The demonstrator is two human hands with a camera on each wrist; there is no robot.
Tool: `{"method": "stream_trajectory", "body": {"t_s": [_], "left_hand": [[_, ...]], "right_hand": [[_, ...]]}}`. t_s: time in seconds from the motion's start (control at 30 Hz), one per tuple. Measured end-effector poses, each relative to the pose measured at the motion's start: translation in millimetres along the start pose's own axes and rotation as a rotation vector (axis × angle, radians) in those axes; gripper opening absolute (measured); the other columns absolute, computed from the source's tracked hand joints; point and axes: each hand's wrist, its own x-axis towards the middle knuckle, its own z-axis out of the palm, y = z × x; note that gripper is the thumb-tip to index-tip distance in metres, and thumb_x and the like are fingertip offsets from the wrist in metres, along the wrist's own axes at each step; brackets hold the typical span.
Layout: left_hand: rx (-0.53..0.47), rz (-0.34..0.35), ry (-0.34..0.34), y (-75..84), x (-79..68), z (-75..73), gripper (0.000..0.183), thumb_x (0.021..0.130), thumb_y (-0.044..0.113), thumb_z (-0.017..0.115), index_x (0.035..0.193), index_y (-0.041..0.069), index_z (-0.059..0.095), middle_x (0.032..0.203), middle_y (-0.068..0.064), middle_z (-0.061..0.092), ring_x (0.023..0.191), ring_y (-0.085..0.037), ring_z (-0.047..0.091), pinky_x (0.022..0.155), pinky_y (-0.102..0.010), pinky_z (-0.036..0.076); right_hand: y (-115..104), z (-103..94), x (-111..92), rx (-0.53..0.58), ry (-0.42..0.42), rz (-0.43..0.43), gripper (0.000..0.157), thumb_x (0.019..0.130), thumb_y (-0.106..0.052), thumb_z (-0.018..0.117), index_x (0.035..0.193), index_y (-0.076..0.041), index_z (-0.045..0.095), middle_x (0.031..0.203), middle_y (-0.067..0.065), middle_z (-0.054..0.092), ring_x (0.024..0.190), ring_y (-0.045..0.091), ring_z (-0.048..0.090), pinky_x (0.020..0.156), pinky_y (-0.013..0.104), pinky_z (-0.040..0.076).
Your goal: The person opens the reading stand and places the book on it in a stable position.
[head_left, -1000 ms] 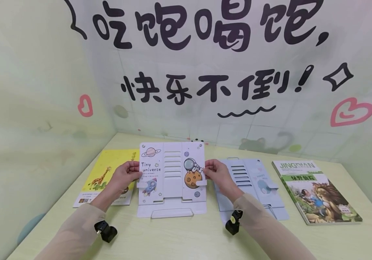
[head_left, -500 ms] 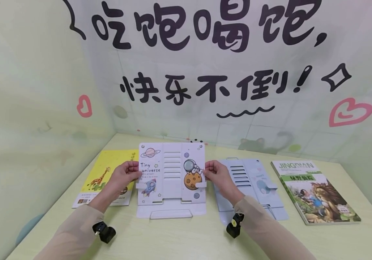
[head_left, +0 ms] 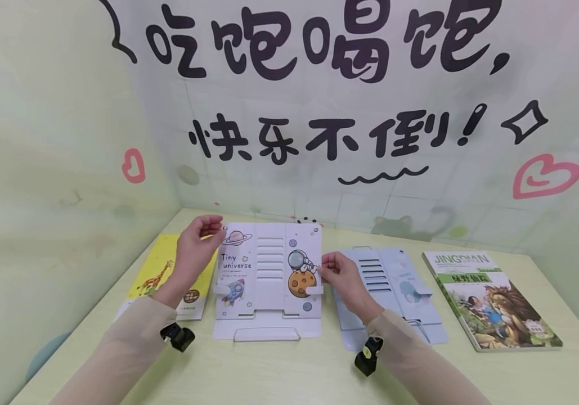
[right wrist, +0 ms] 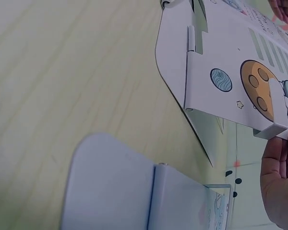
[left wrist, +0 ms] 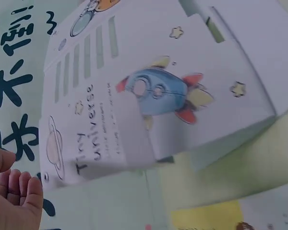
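Observation:
A white book stand [head_left: 269, 298] printed with a planet, a rocket and an astronaut stands tilted up on the table, with a wire bar at its front. My right hand [head_left: 345, 281] pinches its right edge beside the small side clip; the right wrist view shows the fingers [right wrist: 277, 160] at that edge. At the upper left corner, my left hand [head_left: 199, 247] is raised with loosely bent fingers. In the left wrist view these fingers [left wrist: 26, 189] lie close by the corner and grip nothing; whether they touch it, I cannot tell.
Behind my left arm lies a yellow giraffe book [head_left: 155, 275]. A light blue book stand [head_left: 395, 306] sits to the right, partly behind my right arm. Farther right is a thick book with a lion cover [head_left: 497, 309]. A printed wall hanging [head_left: 289, 191] closes off the back.
My left hand has left the white book stand's left edge and moved up to its upper corner. The right hand keeps its pinch; the stand stays in place.

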Motion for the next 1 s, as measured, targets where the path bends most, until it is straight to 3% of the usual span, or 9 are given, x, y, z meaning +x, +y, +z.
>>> {"method": "stream_trajectory", "body": {"t_s": [0.1,0.23,0.33,0.47,0.67,1.0], "left_hand": [[0.032,0.115,-0.051,15.8,6.2,15.7,0.030,0.087,0.001,0.063,0.116,-0.002,0.058,0.110,-0.017,0.061,0.100,-0.023,0.058,0.086,-0.022,0.050],[0.146,0.211,-0.178,32.7,12.3,38.9,0.030,0.088,0.006,0.063,0.117,0.000,0.059,0.116,-0.015,0.061,0.107,-0.027,0.058,0.094,-0.036,0.048],[0.238,0.255,-0.250,40.3,16.4,53.6,0.031,0.089,0.010,0.063,0.118,0.003,0.059,0.119,-0.013,0.061,0.111,-0.026,0.056,0.097,-0.039,0.046],[0.335,0.289,-0.296,44.4,21.7,68.4,0.029,0.090,0.013,0.063,0.117,0.004,0.061,0.116,-0.011,0.062,0.109,-0.024,0.057,0.095,-0.038,0.046],[0.417,0.313,-0.315,43.2,24.7,80.1,0.015,0.089,0.013,0.064,0.102,0.006,0.067,0.099,-0.008,0.067,0.094,-0.021,0.061,0.086,-0.035,0.049],[0.410,0.371,-0.284,41.7,22.7,84.4,0.008,0.089,0.016,0.064,0.090,0.009,0.066,0.088,-0.004,0.065,0.081,-0.018,0.057,0.076,-0.032,0.048]], "right_hand": [[1,-0.8,-1,0.003,0.013,0.001,0.015,0.088,0.003,0.059,0.102,0.002,0.057,0.089,0.008,0.057,0.079,0.013,0.056,0.072,0.025,0.054],[1,-0.5,-3,0.023,0.024,-0.008,0.015,0.087,0.004,0.060,0.101,0.003,0.057,0.088,0.007,0.057,0.077,0.012,0.055,0.069,0.022,0.054],[0,0.3,-5,0.032,0.028,-0.018,0.015,0.087,0.005,0.060,0.101,0.003,0.056,0.088,0.007,0.056,0.076,0.012,0.055,0.068,0.022,0.054],[-1,1.0,-8,0.024,0.037,-0.034,0.015,0.086,0.005,0.060,0.101,0.004,0.056,0.088,0.007,0.057,0.076,0.011,0.054,0.068,0.022,0.054],[-2,1.9,-11,0.017,0.040,-0.042,0.015,0.087,0.004,0.060,0.101,0.003,0.056,0.089,0.007,0.057,0.077,0.011,0.054,0.069,0.021,0.053],[0,0.7,-14,0.023,0.029,-0.052,0.014,0.086,0.004,0.061,0.100,0.002,0.057,0.088,0.008,0.058,0.076,0.011,0.056,0.069,0.023,0.055]]}}
